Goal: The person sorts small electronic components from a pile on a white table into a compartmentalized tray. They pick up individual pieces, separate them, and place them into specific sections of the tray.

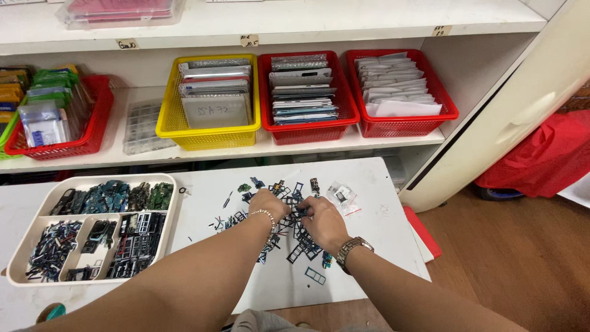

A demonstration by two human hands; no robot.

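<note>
Sorting small dark parts, white table (pixel 344 184), head view.

Item 1: left hand (pixel 268 204), beaded bracelet at the wrist, fingers curled down onto the loose pile (pixel 289 230) of little frames and tray-like pieces at table centre. Whether anything is pinched there cannot be told.

Item 2: right hand (pixel 324 222), wristwatch at the wrist, fingertips meeting the left hand's over the same pile; grip on a piece cannot be told.

Item 3: divided tray (pixel 172 203), cream, at 9 o'clock of the hands, well apart. Its compartments already hold grouped parts: circuit pieces at the back, frames and small metal bits in front.

Item 4: small clear bag (pixel 342 197), at 1 o'clock of the hands, just beside the pile.

Status, as judged: much already sorted into the tray; a scattered heap remains on the table.
</note>
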